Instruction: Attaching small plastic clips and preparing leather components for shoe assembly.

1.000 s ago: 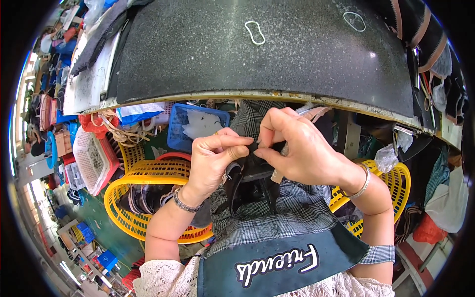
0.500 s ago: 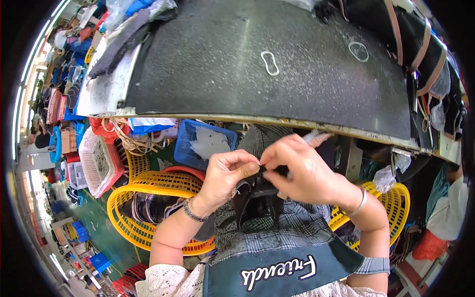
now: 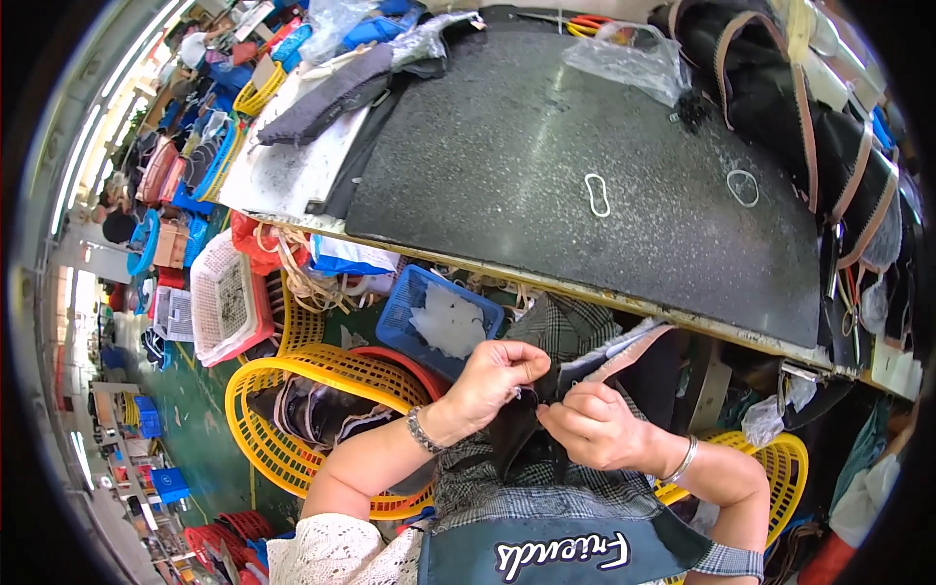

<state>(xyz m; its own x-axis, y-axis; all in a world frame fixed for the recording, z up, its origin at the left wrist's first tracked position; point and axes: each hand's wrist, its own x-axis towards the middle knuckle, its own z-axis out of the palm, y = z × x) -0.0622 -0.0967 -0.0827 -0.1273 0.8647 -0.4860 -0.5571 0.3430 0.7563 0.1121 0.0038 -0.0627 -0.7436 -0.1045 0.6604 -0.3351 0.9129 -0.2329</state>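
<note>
My left hand [image 3: 499,382] is closed in a pinch on a black, soft-looking piece of material [image 3: 517,437], held over my lap. Close by on its right, my right hand [image 3: 597,426] pinches the same dark piece, fingers curled. Beyond the right hand a black strip with a pinkish zipper-like edge [image 3: 632,353] sticks out toward the bench; whether it joins the piece between my hands, I cannot tell. A checked apron [image 3: 585,497] with a dark green top band lies under the work. The exact spot between my fingertips is too small to make out.
The dark bench top [image 3: 507,166] holds two thin white loops, one [image 3: 597,195] nearer the middle, and a see-through plastic bag [image 3: 634,63]. Black zipper-edged pieces [image 3: 848,146] hang at right. Below are a blue basket [image 3: 439,317], a yellow basket [image 3: 255,429] and a white-and-pink basket [image 3: 224,292].
My head view has shifted, so the bench sits lower and further right. My fingertips, close together before, are now slightly apart. The pinkish-edged strip shows much more beyond my right hand.
</note>
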